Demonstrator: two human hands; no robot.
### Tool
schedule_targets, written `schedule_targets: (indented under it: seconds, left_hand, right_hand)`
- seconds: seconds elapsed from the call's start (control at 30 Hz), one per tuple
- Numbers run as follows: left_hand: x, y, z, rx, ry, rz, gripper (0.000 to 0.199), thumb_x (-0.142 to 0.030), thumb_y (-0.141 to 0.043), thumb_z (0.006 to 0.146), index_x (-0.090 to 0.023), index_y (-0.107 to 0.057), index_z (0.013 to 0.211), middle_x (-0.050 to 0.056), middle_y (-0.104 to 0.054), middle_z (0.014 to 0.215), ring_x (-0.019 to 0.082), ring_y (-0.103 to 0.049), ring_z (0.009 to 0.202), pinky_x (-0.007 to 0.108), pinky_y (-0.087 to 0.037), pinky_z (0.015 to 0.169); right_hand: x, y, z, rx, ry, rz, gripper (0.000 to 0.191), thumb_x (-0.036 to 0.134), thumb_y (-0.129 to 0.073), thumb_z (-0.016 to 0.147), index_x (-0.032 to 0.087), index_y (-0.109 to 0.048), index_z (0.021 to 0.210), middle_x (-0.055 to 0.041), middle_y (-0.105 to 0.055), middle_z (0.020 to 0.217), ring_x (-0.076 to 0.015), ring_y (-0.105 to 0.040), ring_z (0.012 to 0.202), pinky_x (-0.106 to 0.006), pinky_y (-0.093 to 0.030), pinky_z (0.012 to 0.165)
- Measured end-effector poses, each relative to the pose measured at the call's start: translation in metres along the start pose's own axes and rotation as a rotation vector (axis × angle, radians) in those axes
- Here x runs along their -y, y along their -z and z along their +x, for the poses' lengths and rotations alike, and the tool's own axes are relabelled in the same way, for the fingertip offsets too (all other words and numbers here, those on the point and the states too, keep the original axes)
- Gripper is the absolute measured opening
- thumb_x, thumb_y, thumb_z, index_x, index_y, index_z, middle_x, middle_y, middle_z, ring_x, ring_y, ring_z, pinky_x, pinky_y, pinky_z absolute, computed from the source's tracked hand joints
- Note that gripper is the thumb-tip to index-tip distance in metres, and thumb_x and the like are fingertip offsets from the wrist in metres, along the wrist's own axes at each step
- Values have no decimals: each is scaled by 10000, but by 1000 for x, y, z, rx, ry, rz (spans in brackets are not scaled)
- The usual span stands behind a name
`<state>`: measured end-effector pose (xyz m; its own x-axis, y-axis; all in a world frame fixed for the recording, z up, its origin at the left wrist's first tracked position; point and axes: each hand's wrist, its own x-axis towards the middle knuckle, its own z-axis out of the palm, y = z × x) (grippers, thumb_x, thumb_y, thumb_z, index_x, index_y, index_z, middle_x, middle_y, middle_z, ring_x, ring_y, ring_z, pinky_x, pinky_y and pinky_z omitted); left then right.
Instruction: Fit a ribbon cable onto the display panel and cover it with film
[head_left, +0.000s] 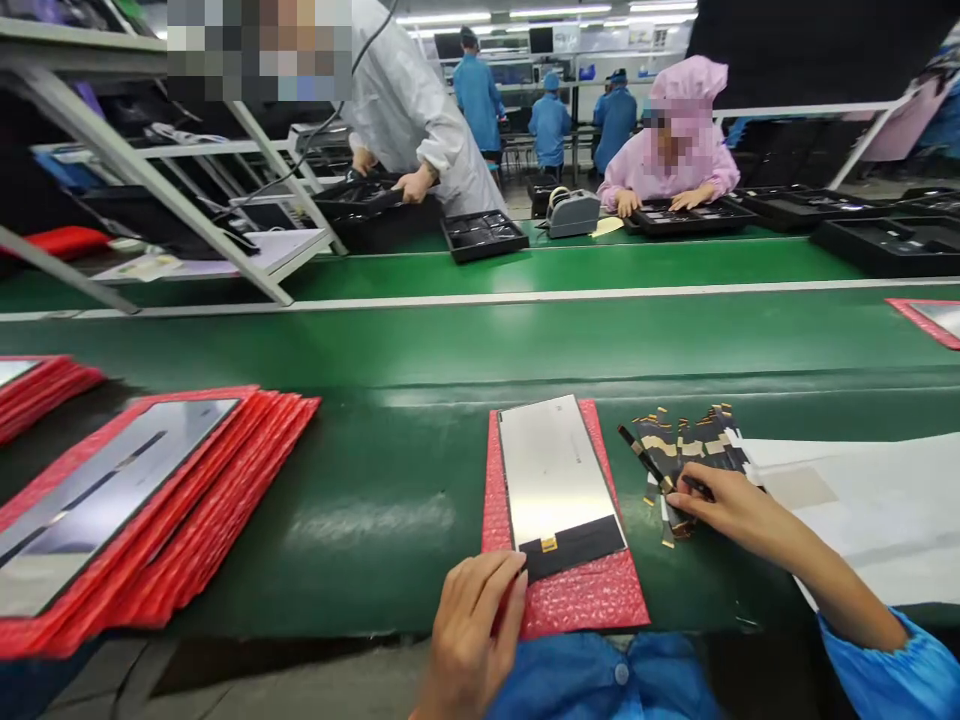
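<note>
A display panel (559, 460), silvery with a black lower strip and a small gold contact, lies on a red bubble-wrap sheet (577, 605). At the panel's lower left corner my left hand (476, 615) is closed, its fingertips on the edge. To the right, a heap of flex cables (694, 440), black with gold ends, sits on the green bench. Over this heap my right hand (720, 505) pinches one flex cable (645, 458), which points up and left. A small dark piece also shows between its fingers; I cannot tell what it is.
A stack of panels in red bubble wrap (187, 500) stands at the left. White sheets (870, 490) lie at the right. Across the green bench (375, 345) are black trays (484, 235), a grey tape dispenser (571, 213) and two co-workers handling trays. A metal rack (150, 190) rises at the left.
</note>
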<state>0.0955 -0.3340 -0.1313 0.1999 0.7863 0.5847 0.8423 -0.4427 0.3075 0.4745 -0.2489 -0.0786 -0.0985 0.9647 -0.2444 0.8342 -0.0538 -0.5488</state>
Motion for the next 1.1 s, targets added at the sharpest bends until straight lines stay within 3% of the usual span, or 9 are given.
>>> schedule_targets:
  seconds: [0.17, 0.33, 0.5, 0.67, 0.73, 1.0, 1.1]
  left_hand:
    - [-18, 7, 19, 180, 5, 101, 422, -374, -674, 860, -425, -586, 1269, -14, -648, 1302, 252, -597, 1278, 449, -660, 928]
    - [-29, 5, 28, 220, -50, 77, 532, -383, -633, 911, -371, -465, 1415, -54, -520, 1453, 207, -505, 1380, 407, -595, 1077]
    - [-24, 5, 27, 217, -58, 67, 582, -340, -716, 857, -365, -504, 1398, -17, -512, 1460, 244, -509, 1373, 459, -578, 1075]
    - [-17, 9, 26, 220, -103, 71, 633, -322, -769, 808, -382, -516, 1386, -12, -541, 1436, 241, -513, 1370, 443, -579, 1065]
    - [-14, 11, 25, 228, -125, 73, 598, -335, -746, 830, -361, -523, 1384, -9, -536, 1442, 235, -503, 1378, 430, -565, 1088]
    - [-3, 19, 18, 162, -79, -24, 586, -338, -688, 875, -299, -482, 1422, 19, -560, 1426, 236, -554, 1338, 418, -593, 1067]
    - [-2, 24, 14, 186, -177, -70, 563, -385, -690, 871, -371, -481, 1394, -34, -589, 1397, 219, -599, 1292, 442, -603, 1055]
  right_hand:
    - [2, 9, 0, -34, -19, 134, 489, 731, -564, 713, 246, -622, 697, 60, -578, 526, -125, -542, 501, -203, -382, 452]
    - [15, 14, 0, -70, -41, 284, 465, 714, -606, 706, 260, -631, 804, 25, -667, 595, -119, -534, 443, -200, -332, 349]
    - [51, 7, 6, 124, 7, 454, 424, 668, -638, 735, 245, -614, 735, -20, -729, 635, -76, -443, 372, -203, -314, 323]
    - [89, -6, 11, 406, -3, 581, 393, 632, -648, 771, 262, -643, 904, -19, -782, 798, -21, -359, 271, -171, -259, 236]
    - [101, -11, 15, 477, 6, 622, 360, 586, -663, 798, 253, -637, 932, -18, -787, 836, -10, -390, 260, -153, -283, 227]
    - [133, -40, 40, 620, 125, 571, 331, 495, -665, 861, 167, -626, 869, -23, -788, 826, -28, -519, 308, -138, -416, 267]
    - [135, -47, 45, 608, 147, 605, 321, 488, -657, 875, 170, -606, 878, -19, -789, 845, -52, -587, 335, -161, -479, 315]
